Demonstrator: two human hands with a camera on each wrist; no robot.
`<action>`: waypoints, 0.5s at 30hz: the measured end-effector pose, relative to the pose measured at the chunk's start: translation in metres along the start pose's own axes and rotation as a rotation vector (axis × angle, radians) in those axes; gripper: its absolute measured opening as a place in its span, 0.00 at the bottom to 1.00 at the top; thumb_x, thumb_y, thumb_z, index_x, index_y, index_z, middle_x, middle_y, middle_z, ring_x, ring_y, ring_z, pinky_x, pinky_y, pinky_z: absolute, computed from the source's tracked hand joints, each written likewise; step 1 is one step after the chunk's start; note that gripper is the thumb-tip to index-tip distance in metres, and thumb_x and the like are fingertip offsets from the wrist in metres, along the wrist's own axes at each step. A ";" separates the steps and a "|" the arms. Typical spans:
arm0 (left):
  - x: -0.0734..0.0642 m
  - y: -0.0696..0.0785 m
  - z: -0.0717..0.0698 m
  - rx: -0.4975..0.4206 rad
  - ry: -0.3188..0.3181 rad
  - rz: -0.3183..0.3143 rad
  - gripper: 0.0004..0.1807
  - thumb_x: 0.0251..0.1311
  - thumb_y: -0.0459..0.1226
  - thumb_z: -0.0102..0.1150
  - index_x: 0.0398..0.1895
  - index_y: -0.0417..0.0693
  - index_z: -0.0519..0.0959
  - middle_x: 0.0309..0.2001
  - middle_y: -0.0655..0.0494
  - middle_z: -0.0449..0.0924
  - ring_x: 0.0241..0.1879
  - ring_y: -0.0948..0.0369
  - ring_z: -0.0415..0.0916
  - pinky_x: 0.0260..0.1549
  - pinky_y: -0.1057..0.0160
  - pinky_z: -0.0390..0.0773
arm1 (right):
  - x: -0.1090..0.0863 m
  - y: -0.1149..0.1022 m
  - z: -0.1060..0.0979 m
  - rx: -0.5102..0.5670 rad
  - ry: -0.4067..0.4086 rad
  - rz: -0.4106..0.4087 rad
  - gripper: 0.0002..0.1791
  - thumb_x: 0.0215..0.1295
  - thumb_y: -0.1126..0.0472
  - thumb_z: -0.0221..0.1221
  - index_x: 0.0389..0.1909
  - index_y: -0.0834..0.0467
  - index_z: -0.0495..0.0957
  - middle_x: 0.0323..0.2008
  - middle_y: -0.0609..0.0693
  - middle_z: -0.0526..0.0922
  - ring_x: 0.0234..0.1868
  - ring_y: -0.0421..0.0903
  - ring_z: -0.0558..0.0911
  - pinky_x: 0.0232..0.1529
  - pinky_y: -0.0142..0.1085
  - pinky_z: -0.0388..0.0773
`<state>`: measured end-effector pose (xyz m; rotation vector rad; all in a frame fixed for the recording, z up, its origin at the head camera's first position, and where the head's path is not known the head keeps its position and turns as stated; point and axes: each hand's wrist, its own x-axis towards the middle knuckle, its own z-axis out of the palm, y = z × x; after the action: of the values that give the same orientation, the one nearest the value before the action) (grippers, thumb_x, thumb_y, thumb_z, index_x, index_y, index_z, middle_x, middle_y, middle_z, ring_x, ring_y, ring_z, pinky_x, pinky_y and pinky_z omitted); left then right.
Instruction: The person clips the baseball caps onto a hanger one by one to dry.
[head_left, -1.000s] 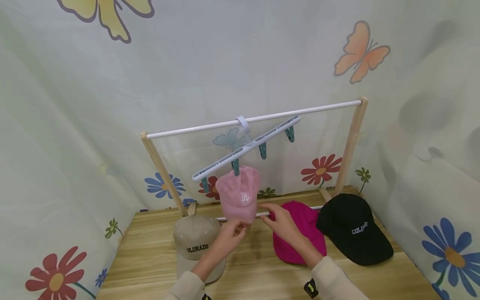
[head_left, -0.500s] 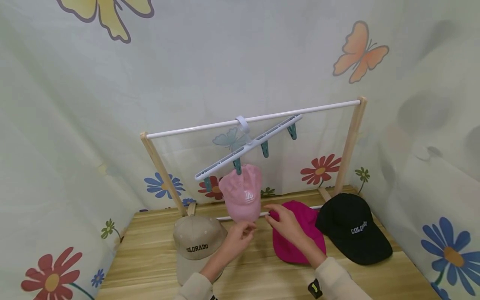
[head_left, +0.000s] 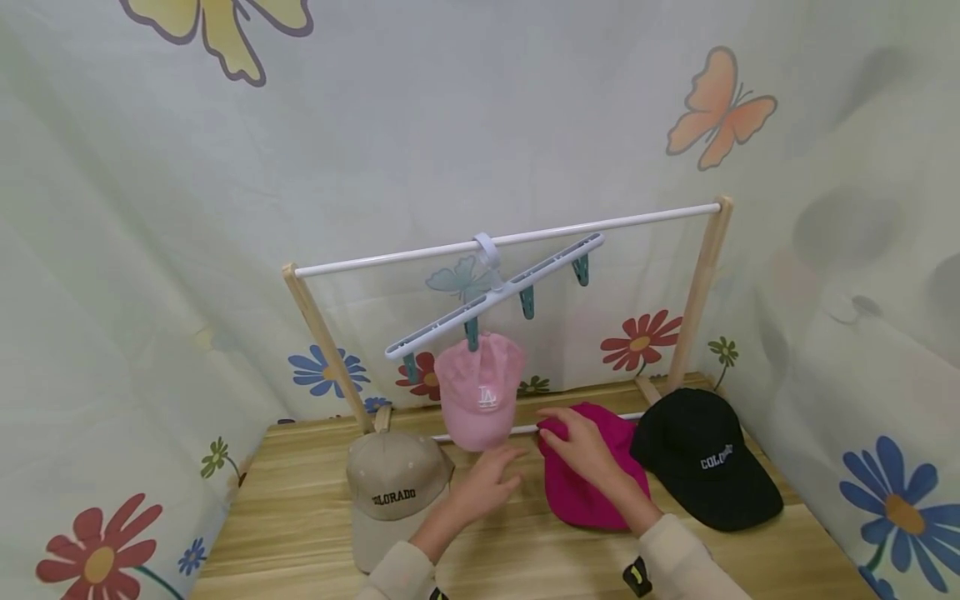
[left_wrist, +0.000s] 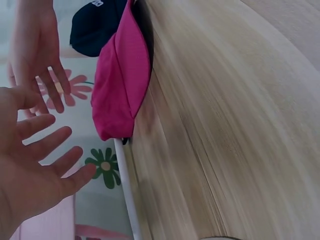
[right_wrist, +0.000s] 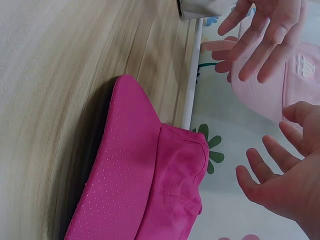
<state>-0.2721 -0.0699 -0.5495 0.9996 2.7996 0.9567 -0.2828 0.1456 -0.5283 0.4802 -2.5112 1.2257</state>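
A light pink baseball cap (head_left: 478,400) with a white LA logo hangs, brim down, from a green clip (head_left: 471,333) on a pale hanger (head_left: 435,329). Just below its brim is my left hand (head_left: 483,485), fingers spread and holding nothing. My right hand (head_left: 576,446) hovers over the magenta cap (head_left: 592,492), its fingers loosely bent with nothing in them. In the left wrist view the left hand's fingers (left_wrist: 47,145) are relaxed and apart. From the right wrist, the right hand (right_wrist: 285,165) shows beside the pink cap (right_wrist: 280,85), fingers separated.
The hanger hooks onto a white rod (head_left: 600,225) between wooden posts (head_left: 701,292). Several green clips hang from it. On the wooden table (head_left: 285,517) lie a beige cap (head_left: 397,479) at left and a black cap (head_left: 705,458) at right. A printed curtain stands behind.
My left hand has let go of the pink cap's brim and moved slightly down and right, its fingers opening. The pink cap swings a little. The right hand has shifted slightly right.
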 end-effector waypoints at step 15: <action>0.015 0.011 0.006 0.015 -0.034 -0.002 0.27 0.80 0.48 0.39 0.74 0.45 0.68 0.73 0.45 0.67 0.73 0.46 0.61 0.72 0.47 0.60 | 0.004 0.016 -0.009 -0.116 -0.033 0.029 0.24 0.67 0.64 0.65 0.62 0.68 0.76 0.59 0.65 0.80 0.62 0.62 0.78 0.61 0.57 0.74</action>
<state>-0.2760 -0.0513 -0.5454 1.0054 2.7831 0.9111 -0.2925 0.1614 -0.5324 0.4409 -2.6079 1.0822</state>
